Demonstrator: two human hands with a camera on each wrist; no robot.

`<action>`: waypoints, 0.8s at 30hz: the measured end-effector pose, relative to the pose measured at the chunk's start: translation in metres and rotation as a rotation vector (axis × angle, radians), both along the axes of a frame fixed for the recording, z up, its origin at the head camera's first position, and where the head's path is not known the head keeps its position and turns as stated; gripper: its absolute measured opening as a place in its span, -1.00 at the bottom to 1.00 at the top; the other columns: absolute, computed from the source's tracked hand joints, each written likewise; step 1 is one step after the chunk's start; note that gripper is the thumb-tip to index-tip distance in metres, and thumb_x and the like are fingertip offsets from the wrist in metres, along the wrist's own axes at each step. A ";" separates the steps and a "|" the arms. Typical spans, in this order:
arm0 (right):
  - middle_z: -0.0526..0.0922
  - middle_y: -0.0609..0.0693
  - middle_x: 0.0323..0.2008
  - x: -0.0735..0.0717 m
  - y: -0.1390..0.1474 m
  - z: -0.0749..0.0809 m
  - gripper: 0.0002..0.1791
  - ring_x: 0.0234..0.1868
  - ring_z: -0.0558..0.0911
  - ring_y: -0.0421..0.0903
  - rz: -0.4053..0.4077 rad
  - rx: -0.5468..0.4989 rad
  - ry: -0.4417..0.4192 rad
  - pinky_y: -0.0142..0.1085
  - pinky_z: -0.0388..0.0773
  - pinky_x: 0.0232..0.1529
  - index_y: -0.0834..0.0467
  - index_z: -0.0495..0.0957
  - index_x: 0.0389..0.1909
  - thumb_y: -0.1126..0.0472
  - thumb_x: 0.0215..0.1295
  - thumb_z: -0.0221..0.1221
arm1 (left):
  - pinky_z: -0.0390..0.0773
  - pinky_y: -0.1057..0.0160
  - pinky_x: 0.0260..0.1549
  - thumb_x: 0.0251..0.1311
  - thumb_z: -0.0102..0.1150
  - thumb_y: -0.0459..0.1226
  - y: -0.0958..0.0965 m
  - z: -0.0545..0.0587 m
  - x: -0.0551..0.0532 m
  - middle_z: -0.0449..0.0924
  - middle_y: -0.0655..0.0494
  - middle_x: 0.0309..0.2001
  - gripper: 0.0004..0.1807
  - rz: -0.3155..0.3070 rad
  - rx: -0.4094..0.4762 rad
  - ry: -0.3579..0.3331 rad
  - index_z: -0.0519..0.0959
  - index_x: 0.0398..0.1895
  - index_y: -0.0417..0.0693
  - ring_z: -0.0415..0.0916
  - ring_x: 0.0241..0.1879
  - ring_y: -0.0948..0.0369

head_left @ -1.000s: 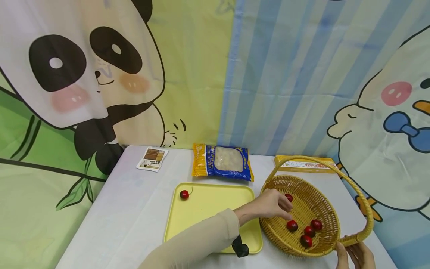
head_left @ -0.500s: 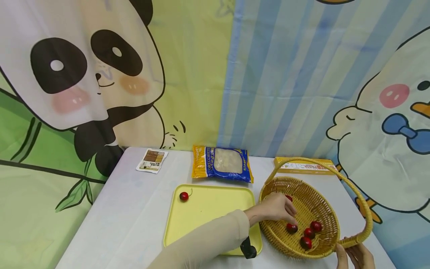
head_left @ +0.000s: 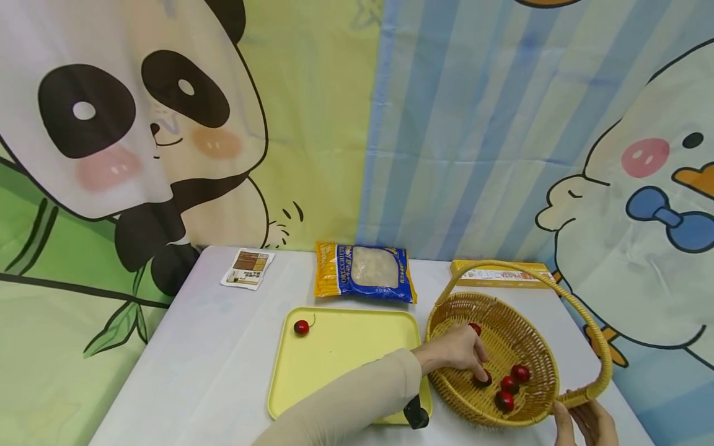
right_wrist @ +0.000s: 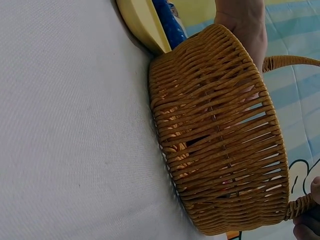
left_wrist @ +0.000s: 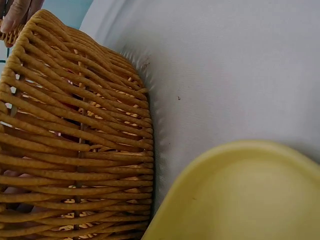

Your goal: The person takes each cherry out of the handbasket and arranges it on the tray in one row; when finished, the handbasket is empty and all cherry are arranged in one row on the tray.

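My left hand (head_left: 458, 348) reaches down into a wicker basket (head_left: 533, 339), thumb and fingers closed about a dark red cherry (head_left: 486, 380) on its floor. Several more cherries lie in there, three of them clustered to the right, with one cherry (head_left: 504, 401) nearest the front rim. At the basket's right end my right hand (head_left: 587, 424) holds the foot of the handle (head_left: 599, 347) between thumb and fingers. In the left wrist view the woven side (left_wrist: 75, 135) hides most of the left hand. A single stemmed cherry (head_left: 301, 327) sits on the yellow tray (head_left: 346, 347).
Behind the tray lies a blue and yellow pasta bag (head_left: 365, 272). A small white packet (head_left: 248, 268) is at the back left, and a yellow pasta box (head_left: 502, 274) stands behind the basket. The tray's right edge lies close beside the basket.
My left hand has moved slightly right and down into the basket, its fingertips coming onto the cherry. The right hand keeps its hold on the handle's foot. The view has shifted slightly.
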State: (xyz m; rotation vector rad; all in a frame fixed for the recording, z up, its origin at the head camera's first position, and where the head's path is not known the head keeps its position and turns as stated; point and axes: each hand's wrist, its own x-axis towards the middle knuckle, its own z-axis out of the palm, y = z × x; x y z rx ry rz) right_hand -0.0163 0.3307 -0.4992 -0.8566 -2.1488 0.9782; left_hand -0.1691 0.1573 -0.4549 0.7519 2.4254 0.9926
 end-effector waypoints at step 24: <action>0.48 0.22 0.40 -0.001 0.000 -0.008 -0.43 0.45 0.47 0.19 -0.027 0.011 -0.006 -0.27 0.37 0.50 -0.01 0.26 0.58 0.08 0.63 0.05 | 0.52 0.55 -0.31 -0.01 0.67 -0.03 0.013 -0.006 0.006 0.74 0.49 -0.21 -0.70 -0.076 -0.171 0.197 0.83 -0.18 0.23 0.57 -0.25 0.53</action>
